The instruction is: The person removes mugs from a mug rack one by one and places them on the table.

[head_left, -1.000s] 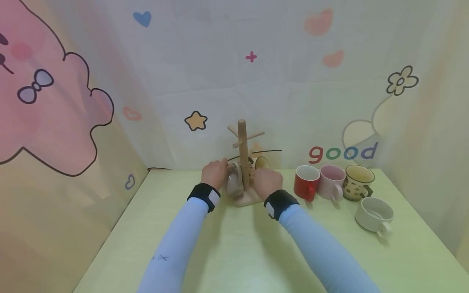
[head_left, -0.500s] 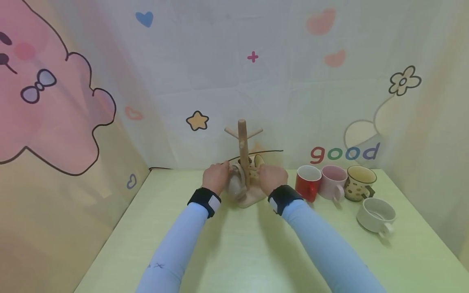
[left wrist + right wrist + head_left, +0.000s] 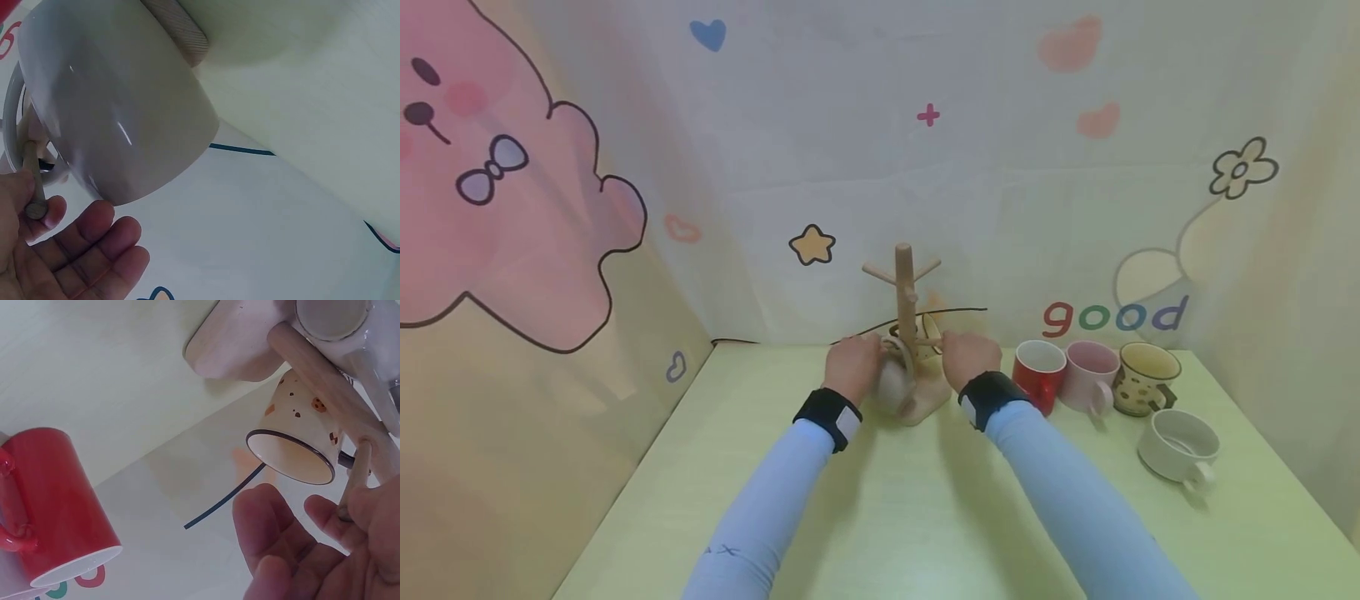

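The left hand (image 3: 852, 367) and right hand (image 3: 972, 360) each pinch a peg (image 3: 357, 475) of the wooden rack (image 3: 905, 292), grips nearly closed, probably steadying it, while the grey mug (image 3: 119, 106) hangs by its handle (image 3: 9, 128).

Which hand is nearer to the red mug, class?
Right. The right hand is on the side of the wooden stand towards the red mug; the left hand is on the opposite side, farther away.

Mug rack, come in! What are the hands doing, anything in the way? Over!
Left hand pinches left peg; right hand pinches right peg. Rack upright, grey mug and spotted mug hanging on it. Red mug near right hand, not blocking the rack.
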### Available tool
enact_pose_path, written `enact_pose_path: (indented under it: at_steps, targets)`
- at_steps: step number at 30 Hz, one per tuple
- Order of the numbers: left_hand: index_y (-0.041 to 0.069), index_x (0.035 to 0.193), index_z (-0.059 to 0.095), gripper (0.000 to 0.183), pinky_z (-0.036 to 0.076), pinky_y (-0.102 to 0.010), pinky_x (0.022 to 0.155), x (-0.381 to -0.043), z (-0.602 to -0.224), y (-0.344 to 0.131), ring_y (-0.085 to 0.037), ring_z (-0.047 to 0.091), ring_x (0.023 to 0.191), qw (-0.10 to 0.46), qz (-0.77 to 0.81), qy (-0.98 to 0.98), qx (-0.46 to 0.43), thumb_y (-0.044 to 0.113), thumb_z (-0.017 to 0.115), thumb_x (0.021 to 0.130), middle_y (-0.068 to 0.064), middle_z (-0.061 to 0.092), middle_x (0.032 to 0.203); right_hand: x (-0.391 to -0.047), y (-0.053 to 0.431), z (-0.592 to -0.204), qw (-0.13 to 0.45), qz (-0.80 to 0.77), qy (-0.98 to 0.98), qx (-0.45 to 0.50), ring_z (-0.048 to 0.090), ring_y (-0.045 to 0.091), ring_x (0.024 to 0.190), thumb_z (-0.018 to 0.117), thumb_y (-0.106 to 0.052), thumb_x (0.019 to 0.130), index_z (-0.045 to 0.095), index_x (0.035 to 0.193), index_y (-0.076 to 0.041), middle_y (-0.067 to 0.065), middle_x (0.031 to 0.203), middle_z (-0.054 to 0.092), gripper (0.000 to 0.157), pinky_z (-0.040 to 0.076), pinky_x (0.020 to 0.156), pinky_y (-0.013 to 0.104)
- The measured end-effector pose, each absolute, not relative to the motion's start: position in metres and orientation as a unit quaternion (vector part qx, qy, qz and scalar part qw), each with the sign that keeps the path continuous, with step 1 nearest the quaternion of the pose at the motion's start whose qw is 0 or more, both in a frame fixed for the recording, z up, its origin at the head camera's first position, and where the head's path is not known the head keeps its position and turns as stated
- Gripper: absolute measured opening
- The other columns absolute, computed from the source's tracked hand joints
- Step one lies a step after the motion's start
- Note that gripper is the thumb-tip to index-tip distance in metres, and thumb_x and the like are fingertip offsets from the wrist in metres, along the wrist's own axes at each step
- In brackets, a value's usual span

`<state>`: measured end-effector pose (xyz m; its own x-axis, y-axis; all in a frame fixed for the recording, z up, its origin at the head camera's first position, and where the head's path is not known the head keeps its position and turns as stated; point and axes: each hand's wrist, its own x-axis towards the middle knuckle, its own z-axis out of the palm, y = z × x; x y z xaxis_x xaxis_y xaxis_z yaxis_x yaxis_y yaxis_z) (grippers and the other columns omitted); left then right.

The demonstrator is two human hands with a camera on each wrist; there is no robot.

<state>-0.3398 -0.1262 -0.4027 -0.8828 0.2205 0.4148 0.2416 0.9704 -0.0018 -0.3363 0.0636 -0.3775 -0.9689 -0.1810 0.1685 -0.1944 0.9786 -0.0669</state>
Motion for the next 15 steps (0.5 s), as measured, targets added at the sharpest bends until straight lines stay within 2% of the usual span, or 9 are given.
enact_pose_path:
  at_steps: [6,15]
  targets:
    - [0.007,0.091,0.065,0.025,0.055,-0.04,0.055,-0.336,-0.401,-0.123,-0.027,0.067,0.067,0.218,-0.005,-0.968,-0.121,0.029,0.06,0.101,-0.009,0.067,0.073,-0.341,0.066,-0.38,0.086,0.044,-0.99,0.1,0.061,0.024,0.062,0.055,-0.022,0.103,0.064,0.112,-0.007,0.007,0.069,0.059,0.02,0.054,0.054,0.042]
    - [0.008,0.098,0.066,0.022,0.057,-0.04,0.06,-0.329,-0.393,-0.115,-0.028,0.068,0.079,0.152,0.006,-0.984,-0.097,0.027,0.056,0.102,-0.011,0.069,0.085,-0.351,0.074,-0.386,0.089,0.07,-0.987,0.116,0.065,0.029,0.069,0.053,-0.023,0.104,0.064,0.108,-0.005,0.01,0.073,0.063,0.021,0.057,0.062,0.047]
